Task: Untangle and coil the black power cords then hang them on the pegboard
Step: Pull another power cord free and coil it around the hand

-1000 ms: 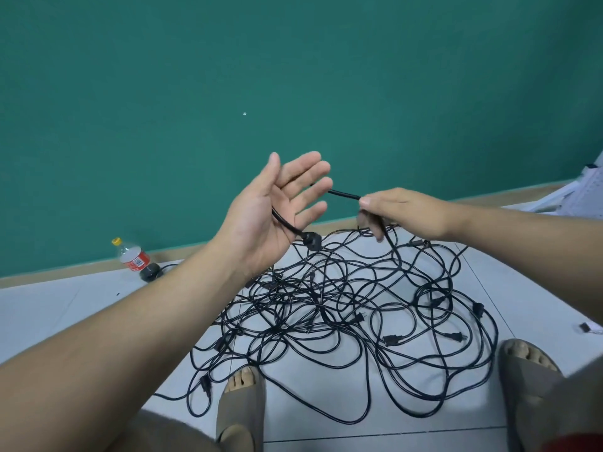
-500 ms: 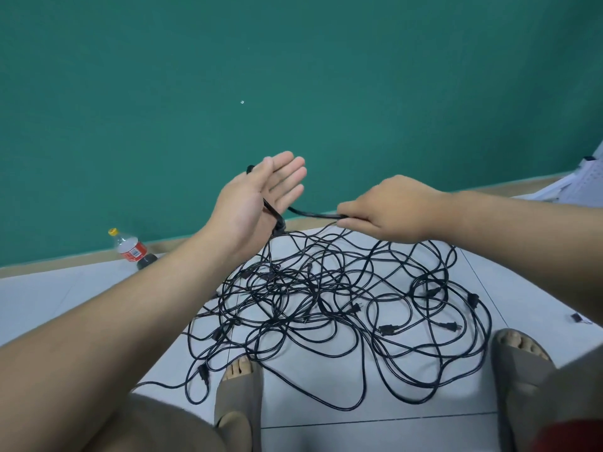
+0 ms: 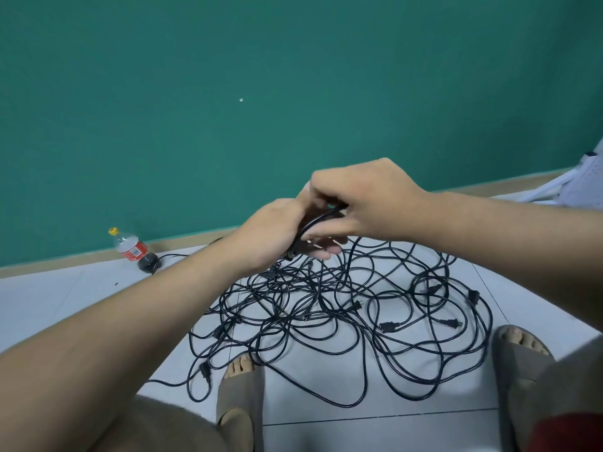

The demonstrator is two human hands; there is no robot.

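At far left a plastic bottle [image 3: 129, 247] lies on the floor [image 3: 49, 298] by the green wall. The left hand [image 3: 270, 233] is raised over the pile, its fingers reaching out fairly straight, with one black cord [image 3: 318, 218] running across the palm. Just right of it, touching, the right hand [image 3: 365, 203] has its fingers curled down and pinches that same cord, apparently laying a turn over the left hand. Below and to the right, the tangle [image 3: 359, 314] sprawls across the tiles between two sandalled feet, plugs scattered through it. At the right edge leans a white perforated panel [image 3: 587, 184], possibly the pegboard. My judgement: the work is barely begun, with one cord's first loops forming, nothing hung, and nearly all the untangling, coiling and hanging left.
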